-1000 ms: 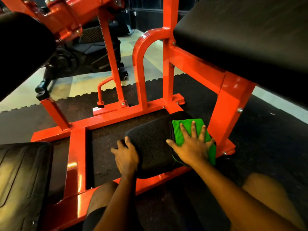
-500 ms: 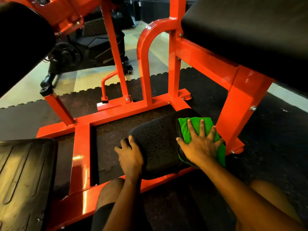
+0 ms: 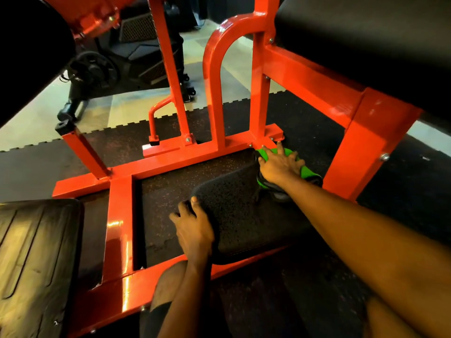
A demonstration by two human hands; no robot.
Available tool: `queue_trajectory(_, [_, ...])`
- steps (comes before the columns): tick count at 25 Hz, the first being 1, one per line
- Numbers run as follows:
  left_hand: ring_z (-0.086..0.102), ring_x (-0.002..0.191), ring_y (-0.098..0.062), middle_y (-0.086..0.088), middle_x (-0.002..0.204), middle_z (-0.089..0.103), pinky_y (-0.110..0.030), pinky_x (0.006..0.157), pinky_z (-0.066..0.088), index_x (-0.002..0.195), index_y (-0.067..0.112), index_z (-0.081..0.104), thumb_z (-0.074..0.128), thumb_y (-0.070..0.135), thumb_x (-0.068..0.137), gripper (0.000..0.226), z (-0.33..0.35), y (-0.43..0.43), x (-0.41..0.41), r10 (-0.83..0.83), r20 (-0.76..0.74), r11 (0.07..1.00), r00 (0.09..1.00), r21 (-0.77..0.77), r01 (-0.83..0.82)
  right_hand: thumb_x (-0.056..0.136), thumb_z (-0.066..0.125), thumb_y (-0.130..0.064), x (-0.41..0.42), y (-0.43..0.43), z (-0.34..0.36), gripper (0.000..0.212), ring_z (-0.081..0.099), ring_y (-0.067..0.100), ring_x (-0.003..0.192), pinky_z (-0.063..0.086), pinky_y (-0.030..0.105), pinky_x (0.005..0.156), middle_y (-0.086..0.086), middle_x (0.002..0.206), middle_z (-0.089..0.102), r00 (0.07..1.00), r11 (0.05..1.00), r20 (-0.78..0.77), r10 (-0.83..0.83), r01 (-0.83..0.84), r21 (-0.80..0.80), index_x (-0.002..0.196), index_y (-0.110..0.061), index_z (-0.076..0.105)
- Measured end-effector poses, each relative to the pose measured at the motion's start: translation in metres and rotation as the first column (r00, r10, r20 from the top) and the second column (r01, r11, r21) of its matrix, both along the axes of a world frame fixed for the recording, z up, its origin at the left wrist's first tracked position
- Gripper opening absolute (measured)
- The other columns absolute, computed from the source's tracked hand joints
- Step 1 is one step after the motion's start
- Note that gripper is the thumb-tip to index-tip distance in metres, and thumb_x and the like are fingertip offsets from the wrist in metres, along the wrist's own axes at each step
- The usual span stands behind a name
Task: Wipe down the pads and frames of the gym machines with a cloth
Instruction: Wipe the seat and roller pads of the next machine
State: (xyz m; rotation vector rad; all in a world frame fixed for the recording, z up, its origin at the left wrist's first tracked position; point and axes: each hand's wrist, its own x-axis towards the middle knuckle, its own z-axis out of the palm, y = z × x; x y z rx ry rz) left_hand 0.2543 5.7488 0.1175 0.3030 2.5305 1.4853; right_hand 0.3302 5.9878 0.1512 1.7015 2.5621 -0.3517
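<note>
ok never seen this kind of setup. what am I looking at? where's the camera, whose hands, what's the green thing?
There is no robot here. The picture comes from one wide-angle camera worn on a person's head, looking forward and down at their own two hands.

They are working at an orange gym machine frame that stands on dark rubber flooring. Low in the frame's base sits a black pad.

The left hand grips the pad's near-left corner, thumb on top. The right hand presses a green cloth down with spread fingers at the pad's far end, close to the frame's upright. That is the wiping cloth.

A bigger black pad sits higher up on the right, and a ridged black plate is at the lower left.
</note>
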Motion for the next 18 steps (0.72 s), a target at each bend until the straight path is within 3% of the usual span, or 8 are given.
queue_trajectory(3, [0.052,0.114,-0.047,-0.024,0.127,0.045,-0.048,0.094,0.040,0.129,0.012,0.053,0.036,0.045,0.106,0.044,0.001,-0.003,0.002,-0.016,0.001,1.000,1.000,0.010,0.016,0.101,0.034,-0.057,0.028,-0.034,-0.005,0.059,-0.002,0.047,0.152,0.013,0.076,0.112,-0.007,0.169,-0.008,0.995,0.995,-0.012,0.099,-0.099,0.019,0.155,-0.055,0.008])
queue_trajectory(8, [0.052,0.115,-0.047,-0.025,0.128,0.044,-0.048,0.095,0.039,0.130,0.013,0.053,0.034,0.045,0.106,0.045,0.002,-0.004,0.004,-0.020,0.006,1.000,1.000,-0.002,0.020,0.100,0.033,-0.058,0.096,-0.120,-0.024,0.063,-0.007,0.038,0.154,0.008,0.069,0.116,-0.010,0.169,-0.011,0.989,0.974,0.028,0.143,-0.146,0.174,0.153,-0.057,-0.001])
queue_trajectory(11, [0.052,0.115,-0.047,-0.024,0.127,0.044,-0.048,0.095,0.039,0.131,0.013,0.053,0.034,0.045,0.105,0.045,0.002,-0.002,0.002,-0.031,0.007,1.000,0.999,0.006,0.031,0.101,0.030,-0.059,0.073,-0.096,-0.020,0.061,-0.008,0.040,0.153,0.007,0.071,0.114,-0.010,0.169,-0.010,0.991,0.977,0.018,0.136,-0.137,0.161,0.154,-0.056,0.000])
queue_trajectory(14, [0.051,0.115,-0.045,-0.023,0.127,0.044,-0.047,0.094,0.039,0.131,0.015,0.053,0.034,0.046,0.106,0.044,0.001,-0.002,0.002,-0.020,0.014,1.000,1.000,0.005,0.020,0.103,0.028,-0.057,0.020,-0.037,-0.011,0.057,-0.009,0.044,0.152,0.007,0.073,0.114,-0.009,0.169,-0.005,0.992,0.991,-0.017,0.128,-0.127,0.046,0.156,-0.050,0.010])
queue_trajectory(18, [0.051,0.116,-0.046,-0.023,0.130,0.044,-0.047,0.095,0.039,0.132,0.016,0.052,0.033,0.048,0.105,0.046,0.003,-0.004,0.002,-0.015,0.045,1.000,0.999,0.008,0.015,0.103,0.030,-0.055,-0.017,0.002,0.001,0.054,0.001,0.044,0.152,0.011,0.071,0.114,-0.008,0.169,0.003,0.994,0.992,0.005,0.113,-0.112,-0.056,0.155,-0.046,0.023])
